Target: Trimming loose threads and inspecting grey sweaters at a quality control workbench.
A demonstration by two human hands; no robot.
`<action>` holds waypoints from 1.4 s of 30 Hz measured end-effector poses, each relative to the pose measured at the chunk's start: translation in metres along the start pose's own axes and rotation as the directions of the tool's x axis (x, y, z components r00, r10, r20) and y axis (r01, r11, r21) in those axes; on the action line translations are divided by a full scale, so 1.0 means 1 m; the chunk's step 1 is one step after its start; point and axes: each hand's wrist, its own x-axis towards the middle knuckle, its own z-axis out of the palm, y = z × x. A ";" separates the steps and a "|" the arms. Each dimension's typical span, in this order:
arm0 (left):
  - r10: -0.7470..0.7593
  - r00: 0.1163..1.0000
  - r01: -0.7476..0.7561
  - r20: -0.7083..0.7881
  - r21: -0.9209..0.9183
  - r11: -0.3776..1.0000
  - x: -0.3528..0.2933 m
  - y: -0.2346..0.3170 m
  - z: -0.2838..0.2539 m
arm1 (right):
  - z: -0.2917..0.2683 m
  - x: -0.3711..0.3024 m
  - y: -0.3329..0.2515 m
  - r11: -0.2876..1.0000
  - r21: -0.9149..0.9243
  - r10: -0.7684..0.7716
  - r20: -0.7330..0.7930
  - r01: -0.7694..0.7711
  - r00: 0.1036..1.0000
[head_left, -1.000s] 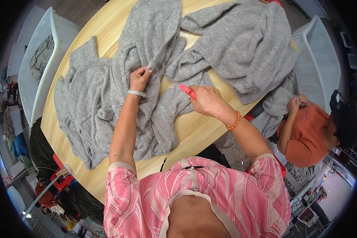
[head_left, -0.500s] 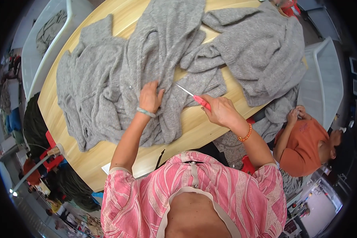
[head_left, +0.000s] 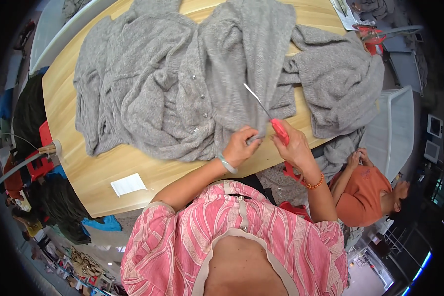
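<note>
Near the front edge of the table, my left hand (head_left: 240, 147) is closed on the near end of a grey knit cardigan (head_left: 148, 89). Shiny buttons run down the cardigan's front opening. In my right hand (head_left: 296, 148), just right of the left, is a red-handled tool (head_left: 279, 130) with a slim, pointed metal blade. Its tip points away from me, over the grey knit, and I cannot tell whether it touches. A second grey knit garment (head_left: 343, 86) lies bunched at the right.
A white paper slip (head_left: 128, 185) lies on the wooden table (head_left: 91, 190) at the near left. White bins (head_left: 397, 128) flank the table. On the right, a co-worker in an orange top (head_left: 362, 192) handles grey knit. A clamped bar (head_left: 49, 148) sticks out at the left edge.
My left hand, earlier resting with fingers out on the knit, has moved right and nearer and closed on its end. The right hand has shifted right with the tool. The view has shifted.
</note>
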 end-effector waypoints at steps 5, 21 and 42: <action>-0.238 0.967 0.255 0.092 -0.303 0.918 -0.006 0.005 -0.014 | 0.030 0.004 -0.014 0.970 0.242 -0.068 0.149 0.030 0.986; -0.017 0.950 0.220 -0.312 0.630 0.745 -0.010 -0.037 -0.082 | -0.094 -0.023 0.022 0.922 0.376 0.192 -0.644 0.087 0.741; -0.429 0.685 -0.040 -0.589 -0.619 0.785 0.066 -0.052 -0.210 | -0.108 -0.044 0.095 0.870 0.471 0.058 -0.394 0.147 0.917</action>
